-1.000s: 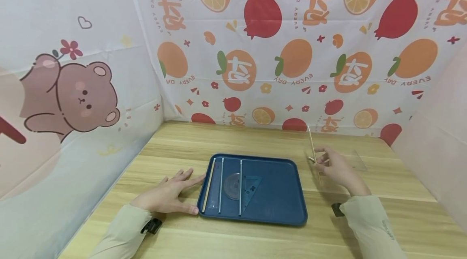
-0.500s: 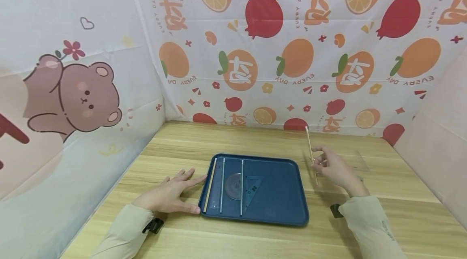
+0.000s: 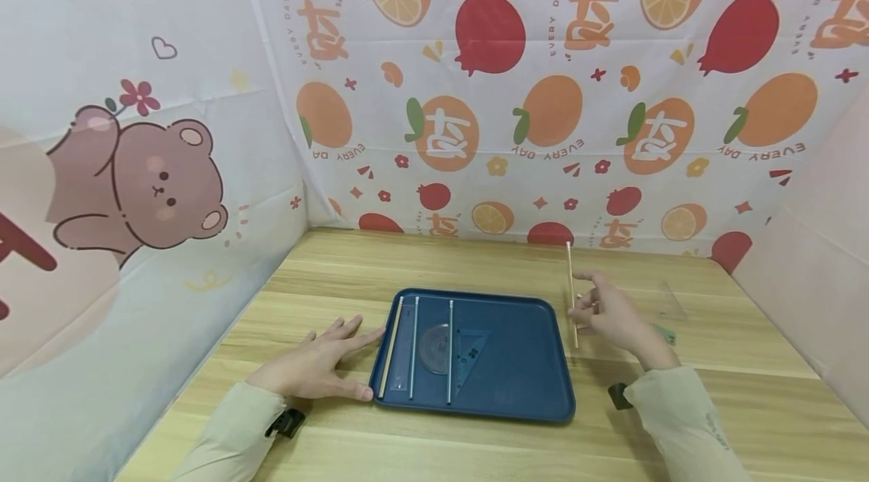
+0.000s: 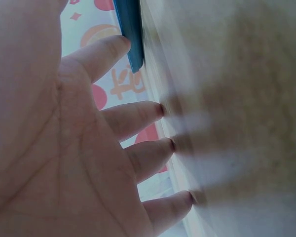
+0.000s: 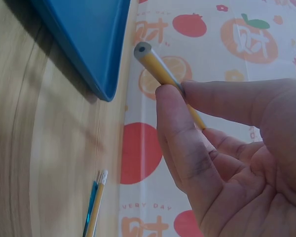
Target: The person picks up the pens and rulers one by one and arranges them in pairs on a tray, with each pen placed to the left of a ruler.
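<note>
My right hand point(image 3: 614, 316) pinches a yellow pencil point(image 3: 569, 278) between thumb and fingers, just off the right side of a blue tray point(image 3: 529, 361). In the right wrist view the pencil's unsharpened end point(image 5: 143, 49) points toward the tray. With fingers spread, my left hand point(image 3: 315, 365) rests on the table; its thumb and index finger touch the tray's left rim. Inside the tray lie a yellow pencil point(image 3: 391, 346), a clear ruler point(image 3: 404, 346), two blue-green pencils point(image 3: 413, 354) point(image 3: 450, 354), a round clear protractor point(image 3: 432, 350) and a blue set square point(image 3: 470, 354).
A clear set square point(image 3: 672, 302) and a green piece point(image 3: 667, 334) lie behind and beside the right wrist. Another yellow pencil point(image 5: 97, 202) lies on the table near a blue item point(image 5: 90, 210). Printed cloth point(image 3: 502, 120) hangs behind the table.
My right hand has shifted slightly left toward the tray, and the pencil in it now stands straighter in view. The green piece beside the wrist has come into sight. My left hand stays put.
</note>
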`<act>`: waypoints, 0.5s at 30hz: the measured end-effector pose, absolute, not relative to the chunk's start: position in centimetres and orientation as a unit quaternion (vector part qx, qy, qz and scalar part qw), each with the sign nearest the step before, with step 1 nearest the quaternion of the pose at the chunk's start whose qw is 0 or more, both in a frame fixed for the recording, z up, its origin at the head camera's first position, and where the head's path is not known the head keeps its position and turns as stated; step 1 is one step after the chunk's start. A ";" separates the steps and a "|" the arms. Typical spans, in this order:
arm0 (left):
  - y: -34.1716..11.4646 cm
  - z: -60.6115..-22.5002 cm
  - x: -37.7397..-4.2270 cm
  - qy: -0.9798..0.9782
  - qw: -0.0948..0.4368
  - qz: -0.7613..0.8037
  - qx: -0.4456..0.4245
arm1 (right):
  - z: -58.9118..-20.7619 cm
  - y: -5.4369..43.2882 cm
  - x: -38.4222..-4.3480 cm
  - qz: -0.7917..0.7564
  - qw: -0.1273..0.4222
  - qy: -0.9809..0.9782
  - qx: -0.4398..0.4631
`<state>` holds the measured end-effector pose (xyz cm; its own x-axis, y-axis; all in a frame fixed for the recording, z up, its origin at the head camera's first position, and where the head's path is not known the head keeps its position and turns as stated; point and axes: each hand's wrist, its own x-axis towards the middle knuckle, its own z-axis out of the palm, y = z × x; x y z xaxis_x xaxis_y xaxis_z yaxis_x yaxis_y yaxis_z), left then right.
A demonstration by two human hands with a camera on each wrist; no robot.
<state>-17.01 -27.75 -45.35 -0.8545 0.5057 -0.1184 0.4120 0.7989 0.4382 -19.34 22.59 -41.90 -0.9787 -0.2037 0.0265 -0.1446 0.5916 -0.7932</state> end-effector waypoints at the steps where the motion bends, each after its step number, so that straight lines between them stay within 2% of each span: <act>1: -27.8 -45.4 -17.0 0.941 0.115 0.203 0.244 | -41.9 22.5 -19.3 -0.440 0.034 0.891 -0.100; 15: -27.8 -45.4 -17.0 0.942 0.111 0.203 0.244 | -42.4 20.4 -19.1 -0.461 0.062 0.878 -0.115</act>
